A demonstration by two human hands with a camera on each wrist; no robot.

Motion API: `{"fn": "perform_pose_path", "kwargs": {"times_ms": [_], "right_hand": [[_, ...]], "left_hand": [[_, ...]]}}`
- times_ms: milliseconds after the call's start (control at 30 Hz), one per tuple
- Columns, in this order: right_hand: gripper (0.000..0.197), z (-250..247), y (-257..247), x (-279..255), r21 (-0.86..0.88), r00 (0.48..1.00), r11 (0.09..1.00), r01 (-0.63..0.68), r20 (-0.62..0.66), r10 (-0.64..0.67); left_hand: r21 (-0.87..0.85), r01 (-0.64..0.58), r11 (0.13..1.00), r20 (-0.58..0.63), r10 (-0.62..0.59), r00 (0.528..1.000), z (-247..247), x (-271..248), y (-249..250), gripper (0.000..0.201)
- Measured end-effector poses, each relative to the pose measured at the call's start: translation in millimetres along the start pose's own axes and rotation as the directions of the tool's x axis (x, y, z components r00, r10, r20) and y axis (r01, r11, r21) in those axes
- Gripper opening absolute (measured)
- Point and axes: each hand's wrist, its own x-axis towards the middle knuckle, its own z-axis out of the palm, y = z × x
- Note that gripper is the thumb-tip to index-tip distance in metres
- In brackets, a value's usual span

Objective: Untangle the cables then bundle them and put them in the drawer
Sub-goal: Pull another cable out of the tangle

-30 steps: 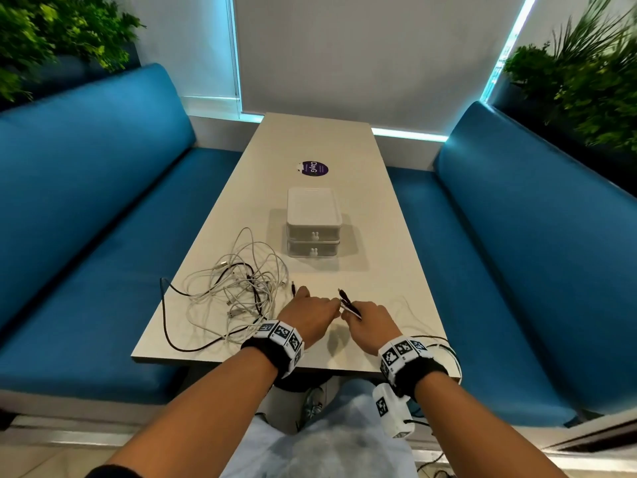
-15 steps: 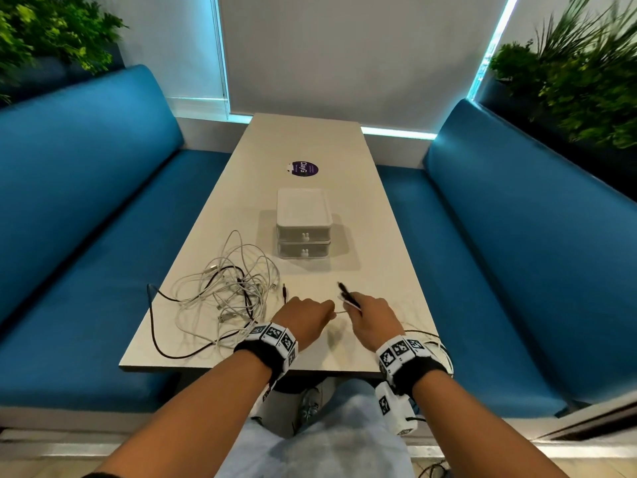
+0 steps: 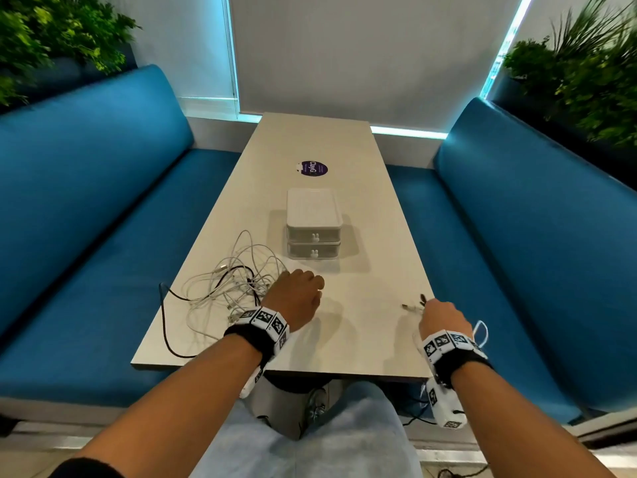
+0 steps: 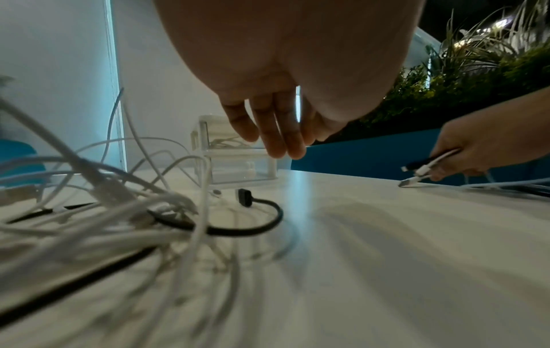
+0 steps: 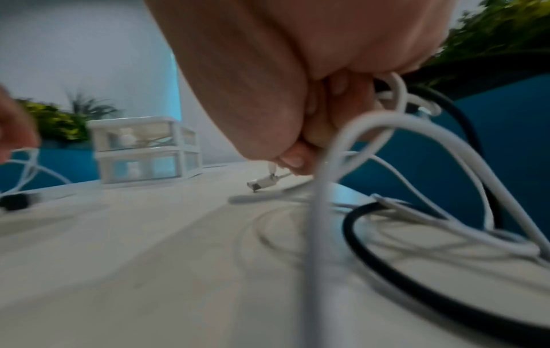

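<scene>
A tangle of white and black cables (image 3: 227, 288) (image 4: 125, 212) lies on the near left of the table (image 3: 362, 339). My left hand (image 3: 298, 298) (image 4: 276, 131) hovers at its right edge, fingers straight and holding nothing. My right hand (image 3: 439, 315) (image 5: 300, 155) sits at the table's near right edge and grips a small bunch of white and black cables (image 5: 401, 141), whose plugs (image 3: 413, 305) (image 4: 422, 169) (image 5: 261, 184) stick out past the fingers. A white two-drawer box (image 3: 313, 232) (image 4: 238, 164) (image 5: 142, 153) stands beyond, both drawers closed.
Blue benches (image 3: 86, 219) (image 3: 534, 253) run along both long sides of the table. A purple round sticker (image 3: 313, 168) lies beyond the drawer box. Plants (image 3: 579, 70) stand behind both bench backs. More cable loops (image 5: 416, 223) rest under my right wrist.
My hands were together at the table's near middle; now the right one has pulled right to the table edge with its cables, and the left has moved left to the tangle, fingers open.
</scene>
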Motion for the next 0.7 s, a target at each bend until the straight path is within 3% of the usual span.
{"fn": "perform_pose_path", "kwargs": {"times_ms": [100,233,500,700], "right_hand": [[0.024,-0.2,2.4,6.6,0.115,0.996,0.992,-0.056,-0.063,0.064],[0.023,7.8,-24.3,7.3,0.274,0.994,0.959,0.073,-0.093,-0.049],[0.035,26.6,-79.5,-4.5,0.540,0.975,0.828,0.152,0.058,-0.217],[0.037,35.4,-88.0,-9.4,0.514,0.959,0.844,0.149,0.133,-0.251]], "left_hand": [[0.102,0.074,0.992,0.004,-0.075,0.997,-2.9,6.9,-13.9,0.025],[0.221,0.106,0.969,0.034,-0.117,0.993,-4.6,14.5,-28.6,0.025],[0.364,0.211,0.907,0.067,-0.252,0.965,-14.9,32.7,-60.0,0.040],[0.420,0.238,0.876,0.107,-0.309,0.945,-10.2,33.3,-78.2,0.041]]}}
